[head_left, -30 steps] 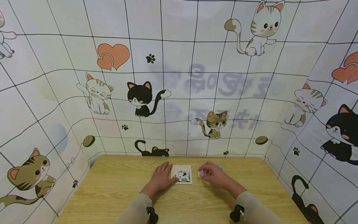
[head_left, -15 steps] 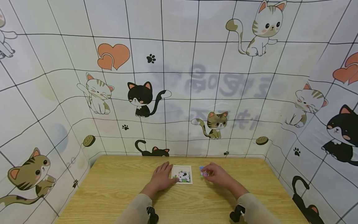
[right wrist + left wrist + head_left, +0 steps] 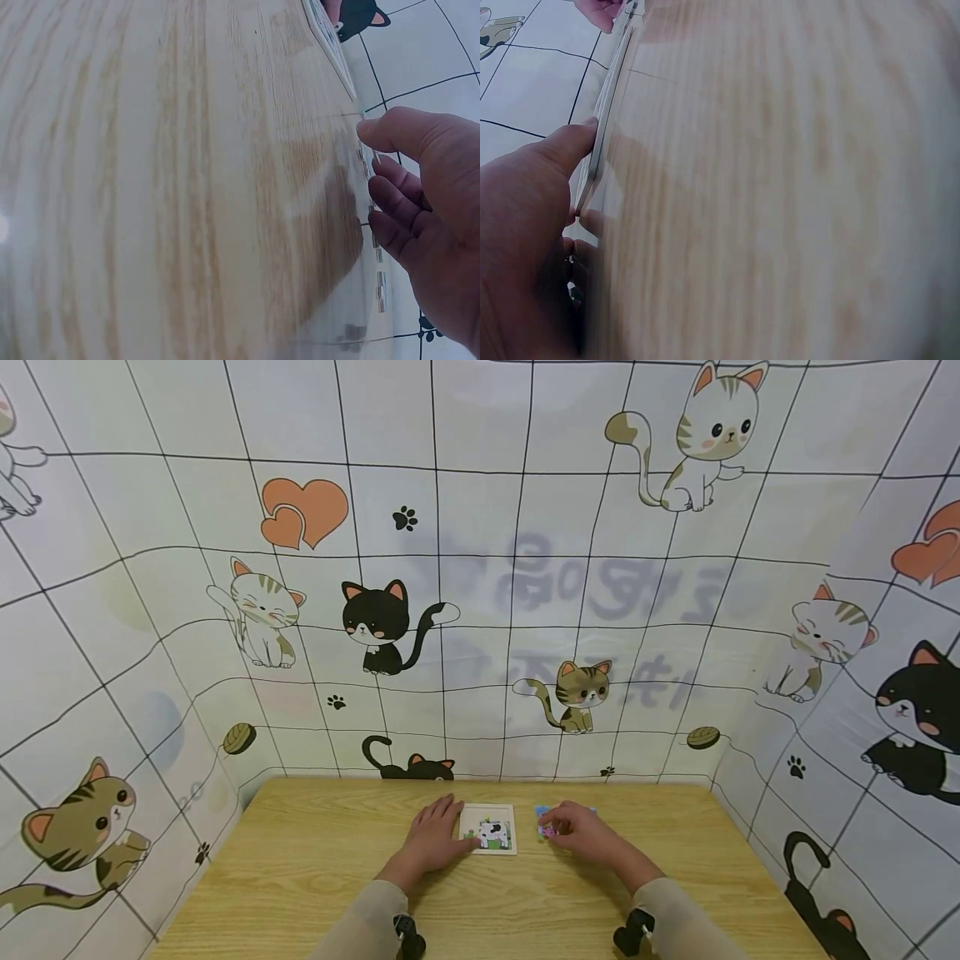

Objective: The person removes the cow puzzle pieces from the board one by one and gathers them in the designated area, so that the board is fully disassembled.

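A square wooden puzzle board [image 3: 467, 814] with a pale frame lies near the middle of the table; its partly filled picture shows a black-and-white cow. My left hand [image 3: 437, 837] rests along the board's left side, fingers extended and thumb over the lower left edge. In the left wrist view, the thumb [image 3: 571, 142] touches the board's edge. Right of the board, my right hand [image 3: 587, 831] pinches a small pink puzzle piece [image 3: 547, 831] between thumb and fingertips, low over the table. Blue puzzle pieces [image 3: 542, 811] lie around that hand, partly hidden beneath it.
The wooden table [image 3: 315, 860] meets a white cloth wall [image 3: 480, 727] printed with cats at its back and sides. In the right wrist view, a row of thin puzzle pieces [image 3: 381, 292] lies along the tabletop beside the hand.
My right hand has shifted slightly right and then a little toward me, the pink puzzle piece moving with it. More blue pieces show behind it. My left hand and the board stay put.
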Motion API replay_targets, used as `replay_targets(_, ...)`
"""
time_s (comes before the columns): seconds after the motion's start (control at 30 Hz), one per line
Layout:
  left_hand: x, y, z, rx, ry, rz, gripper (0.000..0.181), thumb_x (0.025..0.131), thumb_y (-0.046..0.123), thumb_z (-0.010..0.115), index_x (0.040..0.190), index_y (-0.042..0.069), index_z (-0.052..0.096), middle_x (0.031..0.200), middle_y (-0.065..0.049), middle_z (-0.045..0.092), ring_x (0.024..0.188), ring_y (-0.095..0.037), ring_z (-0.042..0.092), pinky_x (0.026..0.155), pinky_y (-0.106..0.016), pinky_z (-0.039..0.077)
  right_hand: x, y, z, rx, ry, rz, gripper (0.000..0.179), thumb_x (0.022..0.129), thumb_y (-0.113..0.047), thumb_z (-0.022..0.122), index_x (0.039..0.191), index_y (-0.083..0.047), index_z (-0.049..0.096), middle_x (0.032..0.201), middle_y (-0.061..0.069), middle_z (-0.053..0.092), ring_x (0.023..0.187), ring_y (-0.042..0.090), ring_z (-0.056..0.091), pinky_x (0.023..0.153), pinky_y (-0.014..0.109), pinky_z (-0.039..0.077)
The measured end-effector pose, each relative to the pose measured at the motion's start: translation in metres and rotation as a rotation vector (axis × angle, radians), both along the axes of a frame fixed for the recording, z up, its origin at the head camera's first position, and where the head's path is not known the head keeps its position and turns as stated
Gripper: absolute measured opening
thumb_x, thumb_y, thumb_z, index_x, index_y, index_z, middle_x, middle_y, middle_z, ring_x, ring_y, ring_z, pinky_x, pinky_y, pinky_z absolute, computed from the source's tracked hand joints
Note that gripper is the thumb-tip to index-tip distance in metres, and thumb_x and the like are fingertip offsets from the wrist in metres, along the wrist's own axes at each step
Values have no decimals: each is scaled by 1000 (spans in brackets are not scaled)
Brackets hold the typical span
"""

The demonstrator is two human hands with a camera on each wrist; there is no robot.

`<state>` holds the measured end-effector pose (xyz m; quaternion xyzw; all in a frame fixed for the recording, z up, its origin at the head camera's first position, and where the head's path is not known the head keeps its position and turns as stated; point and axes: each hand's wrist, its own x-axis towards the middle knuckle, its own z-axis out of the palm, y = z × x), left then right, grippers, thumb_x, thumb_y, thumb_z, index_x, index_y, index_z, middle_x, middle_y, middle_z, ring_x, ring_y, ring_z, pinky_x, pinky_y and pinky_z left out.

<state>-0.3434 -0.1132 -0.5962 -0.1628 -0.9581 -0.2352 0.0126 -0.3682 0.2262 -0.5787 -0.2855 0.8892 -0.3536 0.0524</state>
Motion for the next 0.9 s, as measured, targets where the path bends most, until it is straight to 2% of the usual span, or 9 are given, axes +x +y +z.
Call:
replay_targets(0.23,-1,-1,-7,-1,15,5,88,91,67,62,154,9,42,162,-18,31,149,-39,27,116,-65,20,0,-1,1,14,5,23,23,96,-11,71,119,-11,72,101,3,59,87,15,56,73,29,50)
replay_targets(0.5,-9,-3,-19,-22,20,15,89,89,70,61,157,16,41,164,-12,29,151,-34,26,117,-61,21,-1,-1,-1,40,-13,25,23,96,-12,72,119,-13,72,101,2,59,86,12,55,74,29,50)
replay_targets(0.67,-11,-3,-21,-14,21,13,89,88,69,62,156,17,41,164,-11,29,151,-33,26,117,-61,22,-1,-2,1,64,-26,17,23,97,-13,71,119,-14,71,102,2,59,87,13,54,74,29,49)
replay_targets(0.9,-11,-3,-20,-6,14,20,89,89,71,61,157,17,40,165,-11,28,151,-33,25,118,-61,21,0,-2,3,43,-29,29,22,96,-10,72,118,-12,71,104,5,59,88,15,55,75,30,50)
